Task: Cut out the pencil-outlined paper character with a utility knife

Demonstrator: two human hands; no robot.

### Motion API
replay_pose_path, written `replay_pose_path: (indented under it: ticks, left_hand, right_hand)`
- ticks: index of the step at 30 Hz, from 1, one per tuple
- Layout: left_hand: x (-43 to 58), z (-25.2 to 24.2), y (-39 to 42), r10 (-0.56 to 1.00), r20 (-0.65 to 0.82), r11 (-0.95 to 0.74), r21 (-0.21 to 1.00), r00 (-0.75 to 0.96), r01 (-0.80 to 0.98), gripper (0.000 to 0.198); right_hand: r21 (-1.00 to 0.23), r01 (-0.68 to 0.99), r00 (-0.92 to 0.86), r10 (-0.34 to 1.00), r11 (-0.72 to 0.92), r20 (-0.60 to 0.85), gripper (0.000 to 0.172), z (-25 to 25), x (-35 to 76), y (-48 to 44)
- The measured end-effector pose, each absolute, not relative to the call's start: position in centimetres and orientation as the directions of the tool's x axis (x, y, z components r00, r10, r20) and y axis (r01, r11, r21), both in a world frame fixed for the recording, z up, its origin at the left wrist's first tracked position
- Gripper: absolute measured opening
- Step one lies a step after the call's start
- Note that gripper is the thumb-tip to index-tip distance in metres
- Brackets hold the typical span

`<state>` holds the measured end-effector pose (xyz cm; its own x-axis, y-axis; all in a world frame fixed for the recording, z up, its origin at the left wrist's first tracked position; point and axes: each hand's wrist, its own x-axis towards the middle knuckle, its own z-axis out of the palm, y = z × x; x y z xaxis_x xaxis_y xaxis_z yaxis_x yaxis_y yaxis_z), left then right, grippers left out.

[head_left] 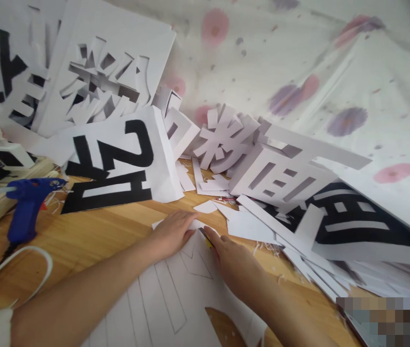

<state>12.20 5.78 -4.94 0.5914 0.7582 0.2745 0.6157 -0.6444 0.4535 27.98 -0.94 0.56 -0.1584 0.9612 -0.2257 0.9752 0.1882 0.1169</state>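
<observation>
My right hand [232, 255] is clamped on the cutter [208, 238]; my left hand [170, 234], thumb apart from fingers, presses the sheet [147, 308] toward the table's [118, 229] near edge — likely light, stiffish, easily creased — best held flat near its far edge.

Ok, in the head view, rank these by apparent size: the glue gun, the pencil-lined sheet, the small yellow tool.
Largest to smallest:
1. pencil-lined sheet, even though the picture's bottom edge cuts it off
2. glue gun
3. small yellow tool, partly hidden by the right hand
</observation>
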Motion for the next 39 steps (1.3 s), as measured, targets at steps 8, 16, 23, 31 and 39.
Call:
replay_pose_path:
  ticks: [8, 16, 23, 31, 39]
  left_hand:
    - [12.1, -4.8, 5.8, 0.761, 0.261, -0.639, 0.455, 0.594, 0.62, 0.035]
    - [12.2, -4.9, 5.7, 0.768, 0.252, -0.63, 0.462, 0.589, 0.624, 0.036]
    - [12.3, -4.4, 5.7, 0.784, 0.211, -0.604, 0.473, 0.583, 0.641, 0.037]
    - [12.3, -4.4, 5.5, 0.792, 0.19, -0.593, 0.47, 0.581, 0.654, 0.037]
    - [12.3, -4.5, 5.8, 0.792, 0.197, -0.593, 0.475, 0.578, 0.65, 0.036]
  right_hand:
    - [0.157, 0.955, -0.21, 0.948, 0.251, -0.238, 0.057, 0.8, 28.2, -1.0]
    - [0.168, 0.938, -0.252, 0.929, 0.303, -0.271, 0.051, 2.3, 27.6, -0.9]
    - [0.102, 0.952, -0.25, 0.924, 0.29, -0.29, 0.044, 2.3, 27.8, -0.4]
    - [0.106, 0.951, -0.24, 0.906, 0.292, -0.348, 0.04, 3.3, 27.5, 0.1]
    - [0.141, 0.946, -0.228, 0.911, 0.291, -0.344, 0.042, 3.1, 27.3, 0.0]
